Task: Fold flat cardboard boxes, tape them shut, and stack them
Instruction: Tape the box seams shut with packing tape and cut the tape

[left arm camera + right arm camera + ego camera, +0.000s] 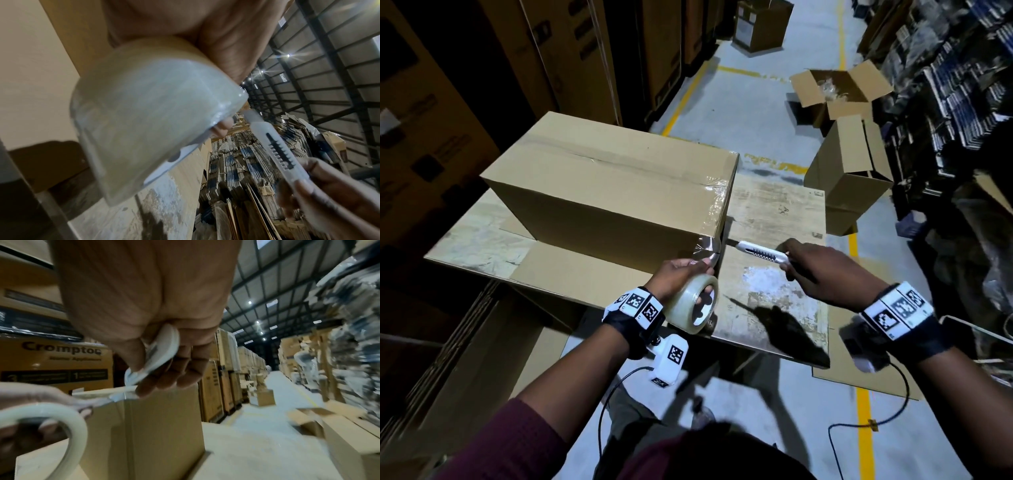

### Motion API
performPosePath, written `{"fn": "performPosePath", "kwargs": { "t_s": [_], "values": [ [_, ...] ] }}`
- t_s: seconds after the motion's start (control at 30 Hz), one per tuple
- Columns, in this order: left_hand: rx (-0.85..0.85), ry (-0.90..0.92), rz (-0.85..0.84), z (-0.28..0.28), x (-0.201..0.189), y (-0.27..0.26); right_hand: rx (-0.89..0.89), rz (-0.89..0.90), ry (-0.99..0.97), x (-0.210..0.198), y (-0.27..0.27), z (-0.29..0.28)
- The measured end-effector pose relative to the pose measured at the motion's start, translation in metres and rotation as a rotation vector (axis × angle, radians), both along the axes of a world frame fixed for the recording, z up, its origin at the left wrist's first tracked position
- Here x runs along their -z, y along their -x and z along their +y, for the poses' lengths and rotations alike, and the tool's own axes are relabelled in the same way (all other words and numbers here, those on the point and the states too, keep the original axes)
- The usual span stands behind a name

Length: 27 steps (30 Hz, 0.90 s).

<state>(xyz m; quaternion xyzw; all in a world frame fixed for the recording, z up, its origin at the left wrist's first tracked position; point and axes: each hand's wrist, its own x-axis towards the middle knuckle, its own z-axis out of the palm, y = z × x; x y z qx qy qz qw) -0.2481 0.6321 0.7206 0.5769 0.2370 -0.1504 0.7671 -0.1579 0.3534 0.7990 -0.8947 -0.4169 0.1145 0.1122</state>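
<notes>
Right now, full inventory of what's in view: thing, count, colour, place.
taped cardboard box: 1, brown, on the work table, clear tape along its top seam
tape roll: 1, clear, in the left hand, strip running to the box's near corner
utility knife: 1, white, in the right hand, tip towards the tape strip
work table: 1, pale worn top, under the box
open cartons: 2, brown, on the floor at right
floor lines: yellow, on grey concrete
left hand: grips the roll
right hand: grips the knife
</notes>
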Motion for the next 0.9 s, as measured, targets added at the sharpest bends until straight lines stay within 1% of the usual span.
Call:
{"fn": "performPosePath", "kwargs": {
  "t_s": [0.07,0.13,0.2,0.3,0.37,0.43,0.53,0.6,0.7,0.77,0.83,0.9],
  "values": [
    [0.014,0.029,-0.004,0.000,-0.002,0.000,0.018,0.114,-0.133,0.017,0.009,-0.008],
    [0.028,0.037,-0.004,0.000,-0.005,0.000,0.028,0.145,-0.216,0.035,0.015,-0.003],
    [0.035,0.030,-0.008,0.000,-0.006,0.000,0.028,0.123,-0.247,0.050,0.016,0.014],
    [0.036,0.010,-0.005,0.001,-0.008,0.002,0.019,0.038,-0.246,0.062,0.012,0.040],
    [0.035,-0.006,0.003,0.001,-0.009,0.003,0.007,0.011,-0.189,0.068,0.007,0.050],
    [0.038,0.011,0.017,0.002,-0.007,0.004,0.021,-0.033,-0.088,0.075,0.000,0.053],
    [0.122,0.051,0.022,0.005,0.003,0.007,-0.003,-0.148,0.149,0.088,0.000,0.051],
    [0.167,0.062,0.030,0.002,0.010,0.011,0.023,-0.125,0.206,0.099,0.004,0.040],
    [0.152,0.043,0.048,-0.007,0.025,0.013,0.160,0.026,0.243,0.121,0.008,0.016],
    [0.125,-0.004,0.064,-0.016,0.033,0.009,0.317,0.127,0.233,0.141,0.010,-0.006],
    [0.117,-0.007,0.075,-0.028,0.038,0.004,0.525,0.114,0.205,0.164,0.008,-0.023],
    [0.130,0.052,0.089,-0.043,0.042,-0.001,0.706,0.105,0.160,0.184,0.001,-0.032]
  ]
}}
